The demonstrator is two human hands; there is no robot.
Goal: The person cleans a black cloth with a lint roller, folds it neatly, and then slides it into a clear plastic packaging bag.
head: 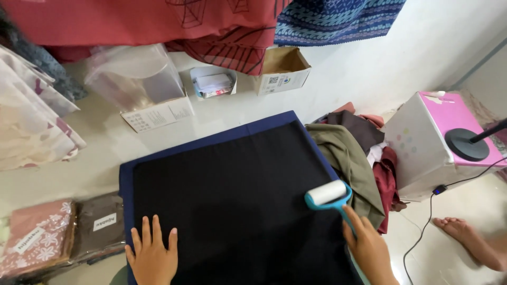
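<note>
Gripping lint roller (pixel 328 194) handle: right hand (pixel 371 249), at black cloth (pixel 237 200) right edge | left hand (pixel 152 256) flat, fingers spread, near edge | clothes pile (pixel 359 153) beside roller

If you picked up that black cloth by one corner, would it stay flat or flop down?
It would probably flop. The black cloth lies thin and flat on the blue mat, and the clothes pile beside it crumples softly. It likely slides and bunches when pushed, which may be why the left hand presses it flat while the right hand holds the lint roller.
</note>
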